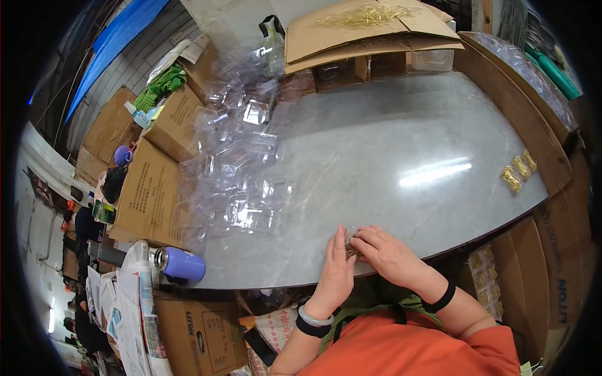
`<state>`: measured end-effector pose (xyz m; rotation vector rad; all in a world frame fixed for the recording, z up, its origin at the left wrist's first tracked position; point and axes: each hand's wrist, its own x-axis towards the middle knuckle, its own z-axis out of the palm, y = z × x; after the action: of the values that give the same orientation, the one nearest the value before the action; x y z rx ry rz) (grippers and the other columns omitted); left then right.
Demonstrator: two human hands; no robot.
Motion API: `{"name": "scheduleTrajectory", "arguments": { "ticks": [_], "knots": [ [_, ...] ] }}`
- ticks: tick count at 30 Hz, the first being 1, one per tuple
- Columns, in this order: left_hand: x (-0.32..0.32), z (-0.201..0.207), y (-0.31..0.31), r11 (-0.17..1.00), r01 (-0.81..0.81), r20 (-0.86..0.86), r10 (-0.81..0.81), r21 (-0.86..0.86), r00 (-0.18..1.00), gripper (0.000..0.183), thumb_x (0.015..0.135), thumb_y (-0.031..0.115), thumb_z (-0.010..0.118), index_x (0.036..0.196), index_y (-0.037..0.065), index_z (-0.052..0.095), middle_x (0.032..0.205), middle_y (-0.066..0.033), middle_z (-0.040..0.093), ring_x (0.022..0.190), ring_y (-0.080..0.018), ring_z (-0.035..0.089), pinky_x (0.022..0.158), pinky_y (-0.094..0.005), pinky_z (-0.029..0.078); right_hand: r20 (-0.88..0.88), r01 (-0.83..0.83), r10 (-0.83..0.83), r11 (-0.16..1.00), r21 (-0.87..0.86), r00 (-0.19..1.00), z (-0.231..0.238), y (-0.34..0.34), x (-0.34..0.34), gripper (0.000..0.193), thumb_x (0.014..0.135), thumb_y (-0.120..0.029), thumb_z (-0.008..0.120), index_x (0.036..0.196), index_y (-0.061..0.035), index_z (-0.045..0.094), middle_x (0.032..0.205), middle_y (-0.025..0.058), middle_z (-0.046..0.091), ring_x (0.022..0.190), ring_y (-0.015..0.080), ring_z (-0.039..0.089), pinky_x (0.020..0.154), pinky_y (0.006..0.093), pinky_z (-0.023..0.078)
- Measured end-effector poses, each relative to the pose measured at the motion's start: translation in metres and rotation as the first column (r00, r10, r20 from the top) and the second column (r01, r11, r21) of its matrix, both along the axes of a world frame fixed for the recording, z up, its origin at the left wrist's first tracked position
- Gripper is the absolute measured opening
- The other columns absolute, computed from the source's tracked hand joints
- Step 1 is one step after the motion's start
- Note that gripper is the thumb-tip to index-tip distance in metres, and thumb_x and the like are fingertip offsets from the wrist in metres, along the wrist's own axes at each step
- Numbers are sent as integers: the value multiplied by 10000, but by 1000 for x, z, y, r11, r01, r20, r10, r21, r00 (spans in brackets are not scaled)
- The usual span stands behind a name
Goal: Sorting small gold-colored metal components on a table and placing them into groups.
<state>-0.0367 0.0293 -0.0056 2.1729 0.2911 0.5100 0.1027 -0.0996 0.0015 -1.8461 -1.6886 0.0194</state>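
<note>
Both hands meet at the near edge of the grey marble-patterned bench (389, 144), close together with fingertips almost touching. The left hand (338, 266) stands on its edge with fingers pointing away from the body, and the right hand (387, 254) lies palm down just beside it, fingers curled toward the left. Between them sits a small clear plastic case (352, 241) with a bit of golden-brown stuff in it; both hands press on it, though how firmly each grips it cannot be told, since the fingers hide most of it. Beyond the left hand and off to its left spreads a loose heap of empty clear plastic cases (244, 169) reaching to the far side of the bench. Left of the left hand, near the bench corner, a lilac flask (180, 263) lies on its side. Well apart to the right of the right hand, near the bench edge, lie three small golden packs (519, 169) side by side. Far ahead of both hands a flattened cardboard sheet (364, 31) carries a pile of thin golden strands (367, 15). Brown cartons (153, 188) stand past the bench to the left.
</note>
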Motion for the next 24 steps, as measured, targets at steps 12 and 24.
{"name": "scheduleTrajectory", "arguments": {
  "ticks": [12,24],
  "knots": [
    [-27,29,32,960,13,-189,41,278,981,610,812,127,811,1347,-14,555,1315,-214,530,1178,-409,562,986,-446,482,148,-70,73,997,-23,986,16,0,3,551,919,-222,699,1378,13,504,1447,207,502,1361,379,484,1149,469,404],
    [-1,29,2,981,-98,-211,61,-169,975,491,835,-87,658,1309,-19,548,1173,-165,532,1004,-231,647,806,-317,569,-82,-60,55,997,-55,995,10,1,7,489,921,-147,680,1343,40,517,1324,211,531,1342,412,481,1111,453,438]
  ]
}}
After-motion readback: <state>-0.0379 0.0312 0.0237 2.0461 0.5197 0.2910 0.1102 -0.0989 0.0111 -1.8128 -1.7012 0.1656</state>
